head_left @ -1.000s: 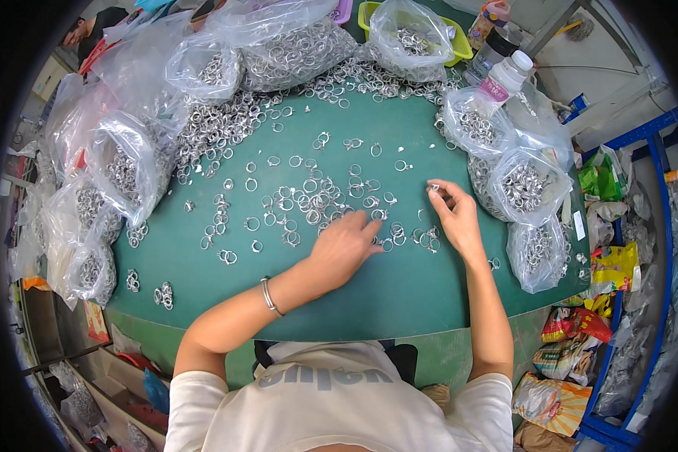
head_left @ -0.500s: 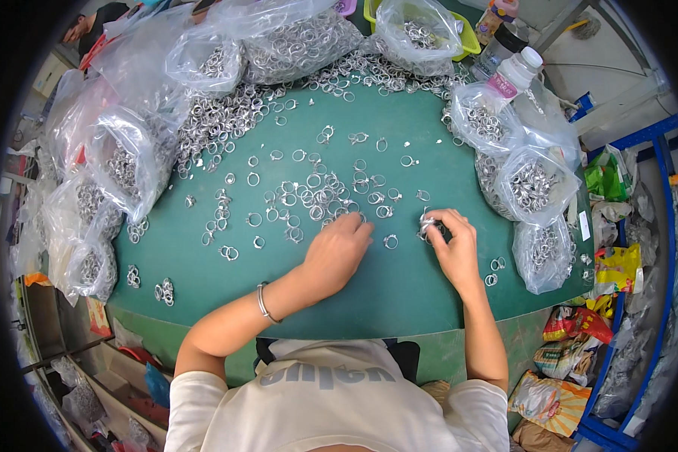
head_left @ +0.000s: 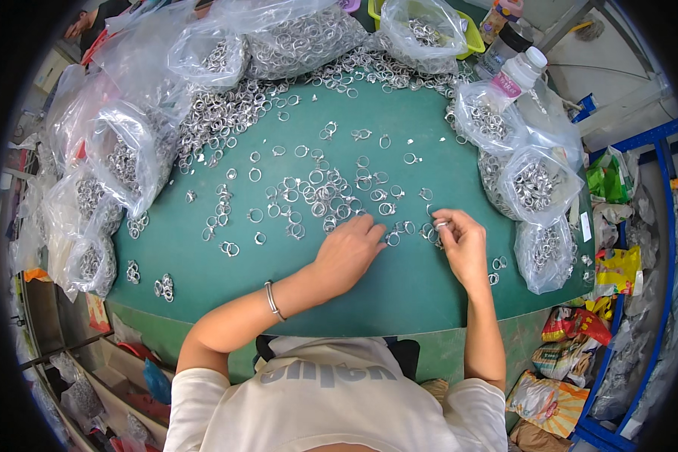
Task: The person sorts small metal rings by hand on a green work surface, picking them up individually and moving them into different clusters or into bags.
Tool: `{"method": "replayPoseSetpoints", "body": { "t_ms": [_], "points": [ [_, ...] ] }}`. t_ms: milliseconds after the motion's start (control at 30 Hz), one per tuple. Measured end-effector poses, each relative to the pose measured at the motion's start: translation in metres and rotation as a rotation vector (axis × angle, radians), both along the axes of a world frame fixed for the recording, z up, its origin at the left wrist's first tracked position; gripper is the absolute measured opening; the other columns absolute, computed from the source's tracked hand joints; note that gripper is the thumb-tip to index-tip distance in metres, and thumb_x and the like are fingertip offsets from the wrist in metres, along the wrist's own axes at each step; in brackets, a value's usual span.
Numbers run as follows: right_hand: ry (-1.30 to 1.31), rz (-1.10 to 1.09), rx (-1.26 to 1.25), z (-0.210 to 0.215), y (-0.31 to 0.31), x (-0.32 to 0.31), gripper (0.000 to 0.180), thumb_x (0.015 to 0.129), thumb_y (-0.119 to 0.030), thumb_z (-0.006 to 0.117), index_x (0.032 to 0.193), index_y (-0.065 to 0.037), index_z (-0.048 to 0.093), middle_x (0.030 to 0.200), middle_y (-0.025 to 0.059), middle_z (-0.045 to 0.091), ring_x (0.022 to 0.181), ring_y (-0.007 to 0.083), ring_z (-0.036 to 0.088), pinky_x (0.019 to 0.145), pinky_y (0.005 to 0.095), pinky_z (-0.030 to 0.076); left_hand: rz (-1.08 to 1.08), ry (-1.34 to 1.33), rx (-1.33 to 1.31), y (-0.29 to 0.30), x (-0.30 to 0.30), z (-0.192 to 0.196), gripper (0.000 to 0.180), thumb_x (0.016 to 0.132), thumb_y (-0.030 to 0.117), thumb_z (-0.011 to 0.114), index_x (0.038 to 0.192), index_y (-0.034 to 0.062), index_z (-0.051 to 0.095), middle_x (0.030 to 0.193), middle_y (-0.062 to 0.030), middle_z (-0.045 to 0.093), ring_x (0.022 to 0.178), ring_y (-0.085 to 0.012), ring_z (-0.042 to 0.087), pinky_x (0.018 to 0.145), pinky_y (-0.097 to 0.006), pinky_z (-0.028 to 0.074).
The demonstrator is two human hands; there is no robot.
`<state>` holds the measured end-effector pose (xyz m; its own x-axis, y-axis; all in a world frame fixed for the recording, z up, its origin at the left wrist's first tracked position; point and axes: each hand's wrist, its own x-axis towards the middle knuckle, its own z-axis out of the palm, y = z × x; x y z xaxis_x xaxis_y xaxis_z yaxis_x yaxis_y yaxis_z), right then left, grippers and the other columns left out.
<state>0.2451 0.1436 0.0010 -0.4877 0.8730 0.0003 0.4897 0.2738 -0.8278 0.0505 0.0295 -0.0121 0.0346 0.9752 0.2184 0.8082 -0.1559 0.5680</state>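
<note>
Your left hand [head_left: 346,252] covers rings beneath palm. Right hand [head_left: 463,245] fingertips hide most of pinched ring [head_left: 441,224]. Rings inside bags [head_left: 539,184] too small to tell apart. Top bags cut by frame edge.

— Views on file?
— One, my head camera: worn above the green counter [head_left: 399,294], facing steeply down, close over both forearms.
— Coverage?
— I log the whole counter; fisheye bends its edges toward the dark rim. No second view shares it.
</note>
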Motion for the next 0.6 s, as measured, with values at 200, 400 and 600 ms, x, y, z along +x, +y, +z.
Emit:
{"method": "replayPoseSetpoints", "body": {
  "t_ms": [200,400,600],
  "points": [
    [0.046,0.000,0.133,0.004,-0.002,-0.001,0.025,0.079,0.010,0.059,0.102,0.001,0.063,0.106,0.0115,0.058,0.074,0.0191,0.057,0.065,0.0288,0.048,-0.043,-0.023,0.016,0.003,0.005,-0.005,0.030,0.079,0.013,0.070,0.104,0.0007,0.059,0.092,-0.0135,0.054,0.085,-0.0325,0.058,0.072,-0.040,0.049],
    [-0.240,0.233,0.473,0.005,-0.021,-0.018,0.032,0.071,-0.006,0.074,0.101,-0.004,0.064,0.112,0.0091,0.057,0.101,0.0284,0.052,0.086,0.0387,0.039,-0.042,-0.020,-0.010,0.001,0.004,-0.003,0.029,0.079,0.011,0.069,0.105,0.0009,0.058,0.095,-0.0145,0.055,0.088,-0.0332,0.059,0.074,-0.041,0.050],
    [-0.287,0.135,0.524,0.013,-0.020,-0.014,0.033,0.071,-0.006,0.074,0.102,-0.004,0.063,0.107,0.0071,0.057,0.102,0.0268,0.051,0.085,0.0395,0.037,0.020,0.003,0.010,-0.005,-0.004,-0.007,0.031,0.081,0.011,0.067,0.109,0.0007,0.057,0.096,-0.0153,0.055,0.088,-0.0340,0.058,0.074,-0.041,0.050]
  ]
}}
